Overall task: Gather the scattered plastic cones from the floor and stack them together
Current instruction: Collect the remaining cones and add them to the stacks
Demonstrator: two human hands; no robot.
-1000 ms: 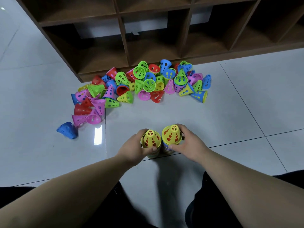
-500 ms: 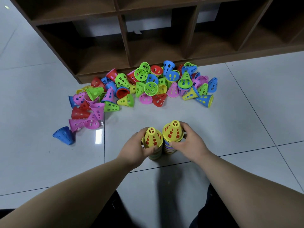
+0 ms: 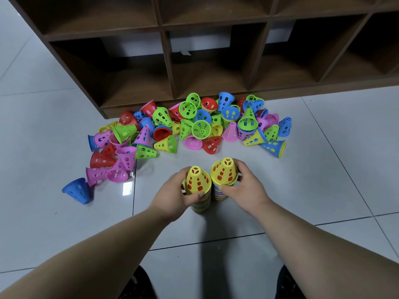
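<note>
On the pale tiled floor (image 3: 302, 169), close in front of the person, two stacks of perforated plastic cones stand upright, just beside each other. The left hand (image 3: 172, 197) has its grip curled round the left yellow-capped stack (image 3: 197, 181), thumb across the front. The right hand (image 3: 244, 188) holds the right yellow-capped stack (image 3: 223, 171), fingers behind, thumb at the rim.

It looks like a merge is coming, one stack onto the other. To do it well, grip low on the stack being lifted so the nested cones don't pull apart. Raise it straight, steady the other one, and lower it squarely over the tip.

Plenty of work is left. The jumbled heap of loose coloured plastic cones (image 3: 194, 126) lies against the dark wooden shelf unit (image 3: 168, 61). A stray blue plastic cone (image 3: 77, 190) sits well apart at the left.
</note>
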